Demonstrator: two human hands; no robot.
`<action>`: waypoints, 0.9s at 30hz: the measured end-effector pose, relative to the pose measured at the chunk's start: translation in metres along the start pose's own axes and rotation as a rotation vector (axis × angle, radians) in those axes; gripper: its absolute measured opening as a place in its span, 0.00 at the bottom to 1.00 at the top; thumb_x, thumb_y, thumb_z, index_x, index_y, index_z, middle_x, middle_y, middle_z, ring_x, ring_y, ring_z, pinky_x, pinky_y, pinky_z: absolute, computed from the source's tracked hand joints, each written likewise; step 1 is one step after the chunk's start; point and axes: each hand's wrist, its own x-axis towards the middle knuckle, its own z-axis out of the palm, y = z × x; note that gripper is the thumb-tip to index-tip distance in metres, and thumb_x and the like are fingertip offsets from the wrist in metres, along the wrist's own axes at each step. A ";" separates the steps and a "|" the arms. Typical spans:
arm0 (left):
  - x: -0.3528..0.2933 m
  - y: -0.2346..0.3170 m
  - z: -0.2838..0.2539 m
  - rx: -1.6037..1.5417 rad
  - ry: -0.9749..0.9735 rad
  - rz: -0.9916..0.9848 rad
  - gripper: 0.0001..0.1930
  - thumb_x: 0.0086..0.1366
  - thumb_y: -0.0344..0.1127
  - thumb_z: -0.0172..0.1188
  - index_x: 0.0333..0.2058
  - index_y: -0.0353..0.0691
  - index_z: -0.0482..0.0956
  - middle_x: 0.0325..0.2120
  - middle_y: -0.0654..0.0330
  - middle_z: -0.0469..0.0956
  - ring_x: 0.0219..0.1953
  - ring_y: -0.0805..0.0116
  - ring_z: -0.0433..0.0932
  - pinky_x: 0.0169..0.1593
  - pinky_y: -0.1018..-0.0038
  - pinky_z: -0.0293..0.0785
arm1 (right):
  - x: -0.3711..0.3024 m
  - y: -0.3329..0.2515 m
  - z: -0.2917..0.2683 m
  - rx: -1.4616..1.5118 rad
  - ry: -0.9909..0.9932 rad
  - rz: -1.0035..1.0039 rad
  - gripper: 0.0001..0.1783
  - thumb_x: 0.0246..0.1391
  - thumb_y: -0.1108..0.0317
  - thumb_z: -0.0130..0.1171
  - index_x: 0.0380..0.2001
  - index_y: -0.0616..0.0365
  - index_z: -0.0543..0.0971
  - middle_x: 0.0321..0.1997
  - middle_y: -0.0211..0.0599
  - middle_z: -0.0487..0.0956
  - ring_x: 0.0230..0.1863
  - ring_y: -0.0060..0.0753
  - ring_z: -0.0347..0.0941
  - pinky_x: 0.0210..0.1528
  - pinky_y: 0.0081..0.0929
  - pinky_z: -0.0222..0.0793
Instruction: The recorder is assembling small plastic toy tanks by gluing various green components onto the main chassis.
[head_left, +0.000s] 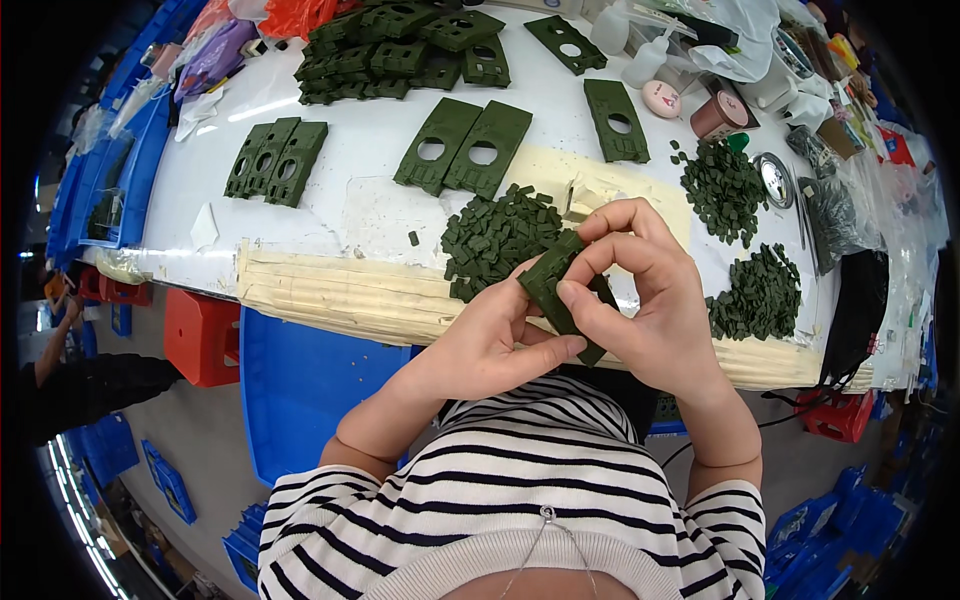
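Observation:
Just in front of my body, over the table's near edge, I hold a dark green plastic model hull [548, 285], tilted. My left hand [490, 340] is closed round its left and lower side, thumb along the near end. The thumb and fingertips of my right hand [645, 300] are closed on its upper and right side, covering part of it. Any small piece between those fingertips is hidden. A heap of small green plastic pieces [495, 235] lies right behind my left hand. To the right of my hands are two more heaps of small green pieces [722, 190], [755, 295].
Several matching hulls [440, 140] lie farther back, with a stack of them [400, 55] at the far side. Bottles [648, 58], a pink tin [720, 115] and plastic bags crowd the right. A blue bin [290, 390] and red stool [200, 335] stand below left.

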 end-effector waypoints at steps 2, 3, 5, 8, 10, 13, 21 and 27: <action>-0.001 0.000 0.000 0.004 -0.005 -0.012 0.30 0.61 0.21 0.55 0.61 0.31 0.56 0.52 0.54 0.65 0.53 0.68 0.71 0.51 0.73 0.77 | 0.000 0.000 0.000 -0.010 -0.001 -0.002 0.04 0.43 0.76 0.63 0.24 0.62 0.77 0.42 0.35 0.69 0.47 0.28 0.66 0.55 0.26 0.59; -0.001 0.001 0.000 0.016 -0.007 -0.018 0.31 0.62 0.19 0.54 0.63 0.32 0.54 0.53 0.54 0.66 0.54 0.67 0.71 0.53 0.71 0.75 | 0.000 0.000 0.000 -0.022 -0.001 -0.007 0.04 0.43 0.76 0.63 0.24 0.62 0.77 0.42 0.35 0.69 0.47 0.27 0.66 0.55 0.26 0.59; -0.001 0.001 0.000 0.027 -0.010 -0.013 0.31 0.62 0.20 0.54 0.63 0.33 0.53 0.52 0.54 0.66 0.54 0.67 0.71 0.53 0.71 0.75 | 0.001 0.000 0.000 -0.057 0.015 -0.040 0.05 0.42 0.75 0.64 0.23 0.62 0.78 0.40 0.35 0.70 0.44 0.27 0.67 0.49 0.25 0.61; 0.000 -0.001 0.000 0.030 -0.012 0.003 0.30 0.61 0.23 0.56 0.61 0.29 0.56 0.52 0.54 0.64 0.53 0.68 0.71 0.49 0.74 0.79 | 0.001 0.003 0.000 -0.111 0.050 -0.100 0.06 0.40 0.74 0.65 0.23 0.62 0.78 0.38 0.36 0.72 0.37 0.28 0.70 0.36 0.23 0.66; 0.000 0.001 0.000 0.041 -0.015 -0.003 0.30 0.61 0.23 0.55 0.61 0.30 0.56 0.52 0.55 0.64 0.54 0.68 0.71 0.49 0.74 0.79 | 0.001 0.004 0.000 -0.124 0.054 -0.111 0.06 0.40 0.74 0.65 0.22 0.62 0.78 0.37 0.36 0.72 0.37 0.29 0.70 0.36 0.24 0.66; 0.000 -0.003 -0.001 0.023 -0.021 -0.005 0.31 0.61 0.23 0.56 0.62 0.30 0.55 0.53 0.55 0.64 0.54 0.68 0.71 0.49 0.74 0.79 | -0.001 0.000 0.000 -0.078 0.020 -0.016 0.06 0.41 0.75 0.64 0.21 0.60 0.76 0.40 0.35 0.69 0.46 0.29 0.66 0.54 0.27 0.60; -0.005 0.003 -0.013 -0.252 -0.190 -0.079 0.36 0.59 0.22 0.60 0.64 0.31 0.54 0.53 0.53 0.69 0.55 0.67 0.70 0.56 0.69 0.72 | 0.001 0.003 -0.024 -0.021 -0.021 -0.259 0.17 0.43 0.72 0.66 0.38 0.63 0.74 0.37 0.37 0.72 0.40 0.33 0.68 0.44 0.27 0.64; -0.002 -0.006 -0.029 -0.331 -0.419 -0.120 0.29 0.61 0.26 0.60 0.60 0.28 0.62 0.51 0.51 0.72 0.54 0.65 0.72 0.57 0.68 0.68 | 0.003 0.003 -0.038 -0.035 -0.454 -0.311 0.46 0.40 0.58 0.74 0.59 0.66 0.66 0.62 0.47 0.67 0.60 0.41 0.64 0.60 0.36 0.59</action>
